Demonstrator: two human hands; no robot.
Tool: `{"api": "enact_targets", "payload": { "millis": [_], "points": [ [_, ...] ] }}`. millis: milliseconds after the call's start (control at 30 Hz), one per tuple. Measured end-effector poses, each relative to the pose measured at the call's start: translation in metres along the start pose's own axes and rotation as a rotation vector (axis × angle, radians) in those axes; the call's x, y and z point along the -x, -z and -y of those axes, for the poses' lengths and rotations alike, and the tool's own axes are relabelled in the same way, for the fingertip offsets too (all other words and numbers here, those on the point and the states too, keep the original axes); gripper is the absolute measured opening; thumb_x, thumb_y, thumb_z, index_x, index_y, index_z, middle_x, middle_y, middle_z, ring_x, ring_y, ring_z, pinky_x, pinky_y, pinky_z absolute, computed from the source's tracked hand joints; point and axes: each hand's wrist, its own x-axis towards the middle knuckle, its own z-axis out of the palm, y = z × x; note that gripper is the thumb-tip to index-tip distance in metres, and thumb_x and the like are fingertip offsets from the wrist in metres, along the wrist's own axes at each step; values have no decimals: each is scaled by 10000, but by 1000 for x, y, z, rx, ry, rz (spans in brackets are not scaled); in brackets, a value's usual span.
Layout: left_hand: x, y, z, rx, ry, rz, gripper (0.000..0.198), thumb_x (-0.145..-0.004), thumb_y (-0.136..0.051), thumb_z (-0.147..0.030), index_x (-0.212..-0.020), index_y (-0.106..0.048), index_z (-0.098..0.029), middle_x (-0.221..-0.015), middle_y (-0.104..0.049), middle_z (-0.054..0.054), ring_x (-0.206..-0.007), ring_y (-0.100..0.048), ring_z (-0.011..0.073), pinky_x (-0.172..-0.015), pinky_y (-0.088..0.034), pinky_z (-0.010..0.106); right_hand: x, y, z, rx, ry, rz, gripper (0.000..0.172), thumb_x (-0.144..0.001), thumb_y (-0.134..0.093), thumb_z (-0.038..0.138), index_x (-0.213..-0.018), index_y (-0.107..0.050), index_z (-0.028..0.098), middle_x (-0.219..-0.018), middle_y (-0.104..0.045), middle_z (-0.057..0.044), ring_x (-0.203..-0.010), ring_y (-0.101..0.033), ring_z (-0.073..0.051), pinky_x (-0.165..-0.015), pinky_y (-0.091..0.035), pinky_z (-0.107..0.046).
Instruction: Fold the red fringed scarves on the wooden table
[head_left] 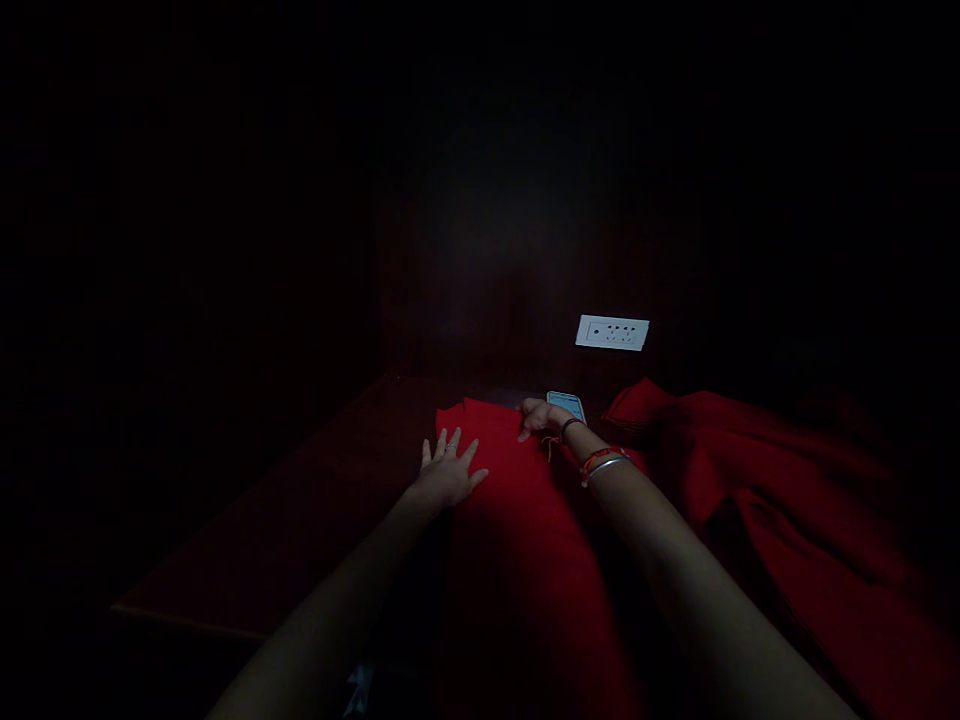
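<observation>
A long piece of red cloth (pixel 517 520), folded into a strip, lies on the dark table and runs toward me. My left hand (pixel 448 474) rests flat on its left side near the far end, fingers spread, a ring on one finger. At the cloth's far right corner is my right hand (pixel 541 416), its thumb and fingers curled at the edge, closed on the fabric. Bangles and threads circle the right wrist. Dim light hides part of the fingertips.
Just beyond my right hand lies a phone (pixel 566 405) with its screen lit. More red cloth (pixel 750 450) is heaped on the right. A white socket panel (pixel 612 333) is on the back wall. The table's (pixel 247 540) front-left edge shows; surroundings are very dark.
</observation>
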Motion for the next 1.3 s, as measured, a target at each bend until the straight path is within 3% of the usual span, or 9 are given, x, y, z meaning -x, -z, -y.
{"api": "enact_targets", "payload": {
  "millis": [167, 267, 400, 500, 633, 833, 1033, 1167, 1300],
  "points": [
    [-10, 24, 7, -54, -84, -321, 648, -766, -382, -473, -1312, -169, -196, -1385, -64, 82, -1246, 36, 276, -971, -45, 493, 20, 8, 0, 78, 252, -25, 341, -494, -669, 90, -816, -602, 178, -810, -621, 11, -725, -546, -128, -630, -387, -183],
    [-22, 51, 6, -62, -268, -422, 681, -734, -457, -437, -1307, -165, -209, -1377, -130, 63, -1249, 4, 261, -974, 24, 474, 40, 12, 4, 131, 408, -101, 313, -529, -670, 140, -826, -575, 167, -799, -604, 4, -694, -527, -122, -618, -370, -187],
    [-42, 79, 0, -47, -429, -244, 622, -683, -524, -416, -1241, -301, -252, -1203, -452, 44, -1150, -320, 238, -964, -16, 474, 61, 11, 8, 121, 412, -210, 322, -544, -667, 181, -834, -529, 172, -757, -565, 16, -643, -485, -107, -568, -338, -182],
    [-49, 89, -3, -87, -480, -86, 391, -677, -534, -370, -1044, -513, -234, -952, -596, 21, -938, -498, 199, -920, -226, 383, 69, 9, 7, 92, 362, -284, 344, -556, -656, 203, -857, -490, 177, -693, -526, 35, -599, -446, -97, -533, -305, -179],
    [-44, 94, -9, -129, -593, -61, 230, -665, -540, -324, -847, -583, -191, -903, -583, 35, -840, -523, 173, -739, -375, 238, 75, 6, 5, 69, 359, -338, 369, -566, -645, 210, -881, -455, 181, -666, -491, 49, -572, -418, -88, -530, -284, -181],
    [-34, 99, -28, -152, -447, -82, 250, -668, -530, -300, -902, -557, -215, -805, -590, 22, -708, -550, 156, -561, -388, 204, 82, 7, 3, 28, 364, -388, 451, -580, -629, 192, -971, -405, 193, -775, -515, 28, -656, -462, -105, -608, -337, -202],
    [-32, 114, -30, -222, -425, -101, 238, -681, -503, -258, -909, -571, -239, -841, -602, 21, -763, -549, 162, -621, -399, 222, 124, 9, -11, 58, 182, -699, 376, -675, -540, 254, -1019, -428, 148, -1020, -483, -105, -949, -433, -209, -811, -339, -319],
    [-31, 129, -27, -203, -485, -107, 225, -690, -498, -274, -899, -568, -227, -848, -600, 14, -757, -541, 152, -634, -392, 220, 155, -4, -23, -142, 0, -527, 503, -709, -500, 385, -1111, -386, 105, -1085, -478, -159, -986, -461, -228, -840, -351, -322],
    [-28, 142, -31, -178, -551, -138, 198, -697, -501, -267, -878, -564, -216, -848, -598, 2, -758, -534, 139, -641, -377, 204, 160, -17, -24, -476, -91, -406, 708, -668, -531, 464, -1227, -264, 120, -1200, -420, -151, -1070, -431, -218, -899, -330, -324]
  ]
}}
